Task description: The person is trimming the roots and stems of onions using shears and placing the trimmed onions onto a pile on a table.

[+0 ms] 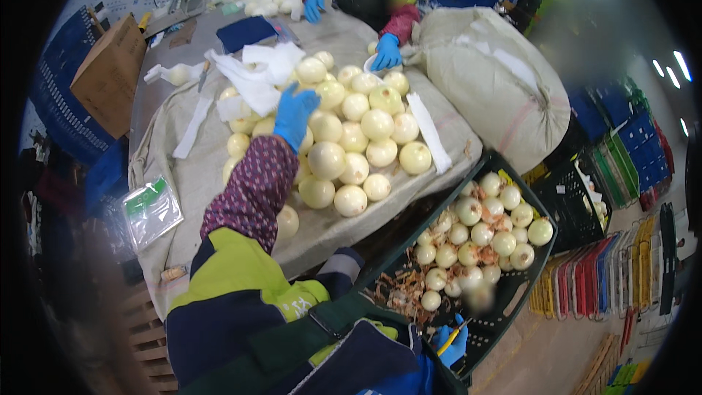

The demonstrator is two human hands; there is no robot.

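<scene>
Peeled onions lie in a broad pile on a cloth-covered table. My left hand, in a blue glove, reaches over the pile's left part, its fingertips at the onions beside white cloths; whether it grips anything is hidden. Low on the right, my right hand, also gloved in blue, is closed around a small yellow-handled knife at the near end of a dark plastic crate. The crate holds more peeled onions and loose brown skins.
Across the table a co-worker's blue-gloved hands are at the pile's far edge. A full cloth sack stands at the right. Another knife, a plastic packet and a cardboard box are at the left.
</scene>
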